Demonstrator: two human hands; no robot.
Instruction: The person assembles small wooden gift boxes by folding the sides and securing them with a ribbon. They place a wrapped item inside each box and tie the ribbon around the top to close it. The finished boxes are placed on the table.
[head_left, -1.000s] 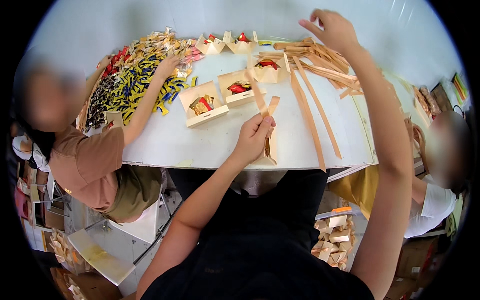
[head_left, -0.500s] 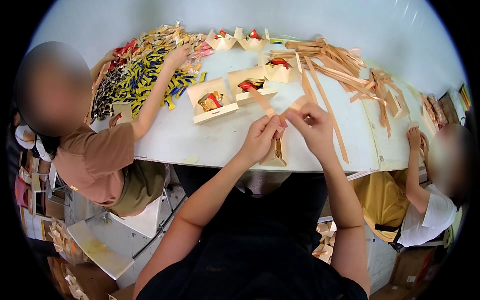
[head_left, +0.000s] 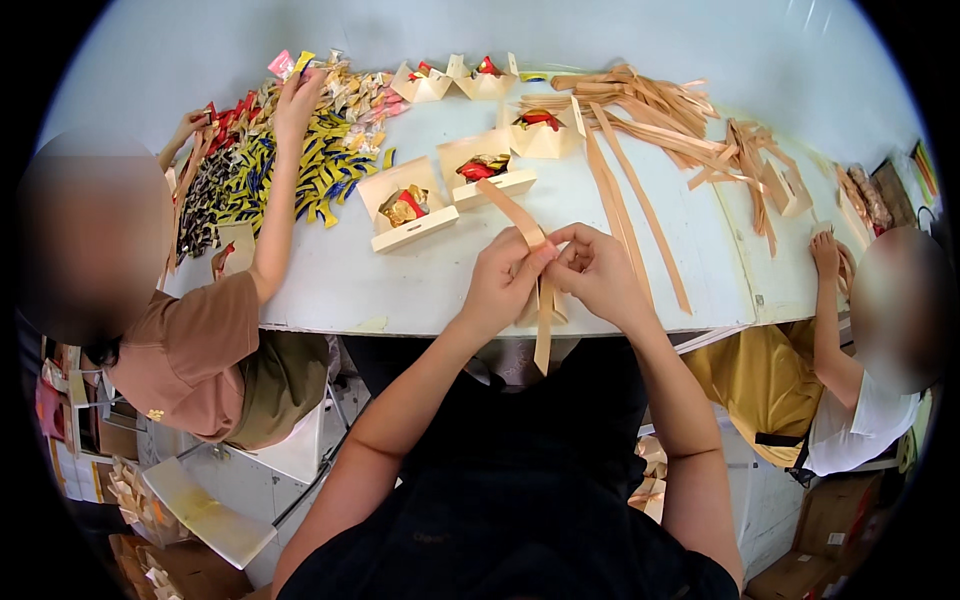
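Pinching tan ribbon (head_left: 544, 325): left fingers (head_left: 526, 262), right fingers (head_left: 577, 257), above white table (head_left: 390, 290); pale wall (head_left: 570, 35) beyond.

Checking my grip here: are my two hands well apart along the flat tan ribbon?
No, the left hand and the right hand meet at the flat tan ribbon.

To your left, a co-worker (head_left: 205, 335) in a brown shirt sits near a yellow-stained white chair (head_left: 212, 512). On your right are another person (head_left: 865, 425) in white and a brown cardboard box (head_left: 815, 530).
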